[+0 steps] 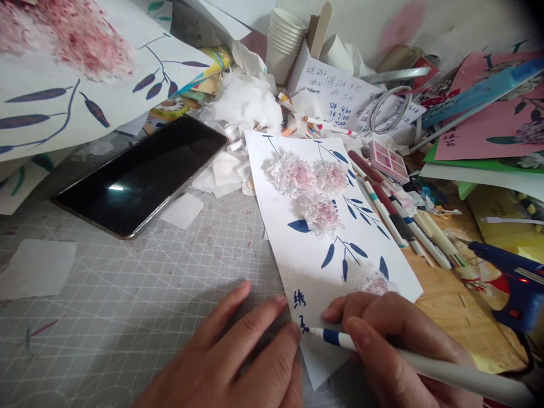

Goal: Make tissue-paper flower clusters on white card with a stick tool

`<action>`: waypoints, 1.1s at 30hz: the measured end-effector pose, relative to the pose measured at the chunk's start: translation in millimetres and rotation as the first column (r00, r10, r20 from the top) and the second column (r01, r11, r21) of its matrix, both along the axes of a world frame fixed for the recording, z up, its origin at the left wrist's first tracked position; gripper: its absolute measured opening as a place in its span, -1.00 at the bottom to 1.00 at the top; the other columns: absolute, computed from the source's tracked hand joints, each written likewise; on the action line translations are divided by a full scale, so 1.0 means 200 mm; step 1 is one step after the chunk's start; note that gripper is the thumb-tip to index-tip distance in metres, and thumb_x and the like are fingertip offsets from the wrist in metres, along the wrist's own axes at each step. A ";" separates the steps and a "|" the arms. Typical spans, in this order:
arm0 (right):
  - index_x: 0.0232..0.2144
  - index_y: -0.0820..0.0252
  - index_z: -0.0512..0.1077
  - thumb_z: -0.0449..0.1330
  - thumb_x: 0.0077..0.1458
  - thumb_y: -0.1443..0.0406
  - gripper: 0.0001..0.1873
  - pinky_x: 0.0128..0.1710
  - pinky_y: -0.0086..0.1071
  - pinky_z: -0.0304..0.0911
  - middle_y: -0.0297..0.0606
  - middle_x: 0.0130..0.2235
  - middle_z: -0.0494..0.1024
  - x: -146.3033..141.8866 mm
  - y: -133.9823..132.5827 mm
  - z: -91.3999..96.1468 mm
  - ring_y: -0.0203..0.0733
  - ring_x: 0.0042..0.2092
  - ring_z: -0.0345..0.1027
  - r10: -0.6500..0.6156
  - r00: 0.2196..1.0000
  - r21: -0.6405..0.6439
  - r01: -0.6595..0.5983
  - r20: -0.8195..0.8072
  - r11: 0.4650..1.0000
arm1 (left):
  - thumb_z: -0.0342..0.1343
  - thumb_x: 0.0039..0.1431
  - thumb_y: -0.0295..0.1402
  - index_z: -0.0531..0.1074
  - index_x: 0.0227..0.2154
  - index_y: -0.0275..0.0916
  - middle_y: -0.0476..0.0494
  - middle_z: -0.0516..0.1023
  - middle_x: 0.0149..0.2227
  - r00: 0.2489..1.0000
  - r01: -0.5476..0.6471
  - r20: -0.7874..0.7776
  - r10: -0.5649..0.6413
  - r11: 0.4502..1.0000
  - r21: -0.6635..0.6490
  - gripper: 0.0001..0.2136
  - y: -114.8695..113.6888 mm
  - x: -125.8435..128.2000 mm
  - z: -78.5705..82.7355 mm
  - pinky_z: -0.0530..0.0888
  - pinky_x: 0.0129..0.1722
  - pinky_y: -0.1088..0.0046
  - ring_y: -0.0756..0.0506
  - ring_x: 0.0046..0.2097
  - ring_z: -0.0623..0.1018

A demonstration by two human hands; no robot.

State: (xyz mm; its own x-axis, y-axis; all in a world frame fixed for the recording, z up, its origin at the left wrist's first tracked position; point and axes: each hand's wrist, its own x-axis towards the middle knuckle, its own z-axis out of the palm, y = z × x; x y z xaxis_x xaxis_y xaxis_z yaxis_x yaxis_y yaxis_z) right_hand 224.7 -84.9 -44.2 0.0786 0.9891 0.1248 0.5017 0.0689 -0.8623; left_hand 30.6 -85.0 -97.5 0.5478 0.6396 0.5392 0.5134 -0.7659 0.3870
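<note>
I log a black smartphone (142, 175) on the gridded cutting mat (161, 272). Left hand (212, 362): fingers loosely spread, tips at the flower card (310, 255)'s left edge. Card lies centre-right, blue "绣" plus a second character, unclear to me, at the marker pen (331, 337)'s tip. Handwritten list (331, 85) behind: "224 4:00". Right hand (403, 317) pinches the pen.

Looks like smooth, matt paper in the card (308, 258), turning rough and ruffled in the flower clusters (317, 187). Shows glossy, mirror-smooth black on the phone (144, 173), smooth plastic on the pen (459, 371) and glue gun (514, 277), crumpled matt tissue in the heap (244, 105), pale wood on the table (450, 306).
</note>
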 end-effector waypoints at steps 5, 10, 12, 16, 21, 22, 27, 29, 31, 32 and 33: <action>-0.58 0.12 0.38 0.15 0.11 0.32 -0.77 -0.42 -0.39 0.33 -0.32 -0.54 0.49 0.01 0.00 -0.01 -0.19 -0.39 0.45 -0.006 0.998 0.003 0.006 -0.065 1.000 | -0.15 0.33 -0.34 0.52 -0.24 -0.16 -0.03 0.57 -0.11 1.000 -0.006 0.017 0.006 1.000 0.016 -0.70 0.00 0.01 0.00 0.30 0.21 0.17 -0.11 0.06 0.48; -0.57 0.13 0.36 0.14 0.12 0.35 -0.78 -0.47 -0.40 0.31 -0.31 -0.53 0.48 0.02 0.01 0.00 -0.18 -0.37 0.47 0.035 0.999 0.007 -0.035 -0.019 0.999 | -0.13 0.31 -0.36 0.51 -0.20 -0.16 -0.03 0.56 -0.08 1.000 -0.005 0.003 0.005 1.000 0.017 -0.73 0.01 0.01 0.02 0.28 0.21 0.15 -0.12 0.07 0.47; -0.56 0.13 0.35 0.13 0.12 0.35 -0.78 -0.48 -0.42 0.29 -0.31 -0.52 0.49 0.03 0.01 -0.01 -0.19 -0.37 0.47 0.046 0.999 0.005 -0.046 0.002 0.999 | -0.13 0.31 -0.37 0.51 -0.18 -0.17 -0.03 0.56 -0.08 1.000 0.012 -0.006 -0.012 1.000 0.016 -0.73 0.01 0.00 0.02 0.27 0.22 0.15 -0.13 0.08 0.47; -0.55 0.13 0.31 0.10 0.15 0.37 -0.78 -0.42 -0.44 0.30 -0.35 -0.51 0.49 0.02 0.02 -0.01 -0.23 -0.35 0.46 0.039 0.999 0.007 -0.039 -0.003 0.999 | -0.13 0.31 -0.38 0.51 -0.21 -0.18 -0.03 0.56 -0.10 1.000 0.022 -0.002 -0.022 0.999 0.025 -0.73 0.01 0.00 0.02 0.27 0.22 0.14 -0.13 0.08 0.47; -0.56 0.15 0.31 0.12 0.13 0.36 -0.78 -0.48 -0.46 0.27 -0.36 -0.50 0.50 0.02 0.01 -0.01 -0.26 -0.39 0.44 0.044 0.998 0.010 -0.044 0.036 0.999 | -0.10 0.30 -0.37 0.51 -0.20 -0.19 -0.05 0.55 -0.09 1.000 0.029 -0.005 -0.029 0.999 0.020 -0.75 0.01 0.00 0.02 0.26 0.22 0.12 -0.15 0.10 0.45; -0.56 0.15 0.31 0.11 0.13 0.37 -0.77 -0.44 -0.45 0.29 -0.36 -0.51 0.49 0.03 0.01 0.00 -0.25 -0.38 0.45 0.048 0.998 0.005 -0.048 0.033 0.999 | -0.09 0.30 -0.37 0.51 -0.20 -0.19 -0.04 0.55 -0.09 0.999 0.031 -0.007 -0.031 0.999 0.018 -0.75 0.01 0.00 0.02 0.26 0.22 0.13 -0.15 0.10 0.45; -0.57 0.14 0.32 0.09 0.15 0.37 -0.76 -0.34 -0.41 0.33 -0.36 -0.53 0.47 0.04 0.01 0.00 -0.22 -0.33 0.47 0.068 0.997 0.007 -0.069 0.024 0.998 | -0.08 0.30 -0.34 0.51 -0.21 -0.17 -0.04 0.55 -0.08 0.999 0.039 -0.015 -0.039 0.999 0.004 -0.76 0.01 -0.01 0.02 0.29 0.21 0.12 -0.15 0.08 0.47; -0.56 0.14 0.32 0.10 0.15 0.36 -0.76 -0.36 -0.43 0.32 -0.37 -0.54 0.46 0.03 0.01 0.00 -0.23 -0.34 0.47 0.069 0.997 0.011 -0.069 0.020 0.998 | -0.08 0.30 -0.32 0.51 -0.19 -0.16 -0.04 0.55 -0.06 0.999 0.027 -0.018 -0.027 1.000 -0.005 -0.76 0.00 -0.01 0.01 0.29 0.21 0.11 -0.16 0.08 0.47; -0.56 0.14 0.32 0.11 0.15 0.37 -0.77 -0.39 -0.45 0.32 -0.38 -0.53 0.46 0.03 0.01 0.00 -0.24 -0.34 0.47 0.066 0.998 0.018 -0.066 0.018 0.998 | -0.08 0.30 -0.31 0.51 -0.17 -0.15 -0.05 0.55 -0.06 1.000 0.010 -0.021 -0.010 1.000 -0.014 -0.76 -0.01 -0.01 0.00 0.30 0.20 0.10 -0.17 0.08 0.47; -0.56 0.14 0.32 0.11 0.15 0.37 -0.77 -0.39 -0.45 0.31 -0.38 -0.53 0.46 0.03 0.01 0.00 -0.25 -0.34 0.48 0.069 0.997 0.020 -0.070 0.021 0.997 | -0.08 0.30 -0.31 0.51 -0.17 -0.15 -0.05 0.55 -0.05 1.000 0.005 -0.021 -0.005 1.000 -0.013 -0.75 -0.01 -0.01 0.00 0.30 0.20 0.10 -0.17 0.09 0.47; -0.56 0.14 0.32 0.10 0.15 0.37 -0.77 -0.39 -0.46 0.31 -0.38 -0.52 0.46 0.03 0.01 0.00 -0.25 -0.34 0.48 0.073 0.997 0.022 -0.073 0.023 0.997 | -0.08 0.30 -0.30 0.51 -0.17 -0.15 -0.05 0.55 -0.05 1.000 0.005 -0.021 -0.005 1.000 -0.008 -0.75 -0.01 -0.01 0.00 0.31 0.20 0.10 -0.17 0.09 0.46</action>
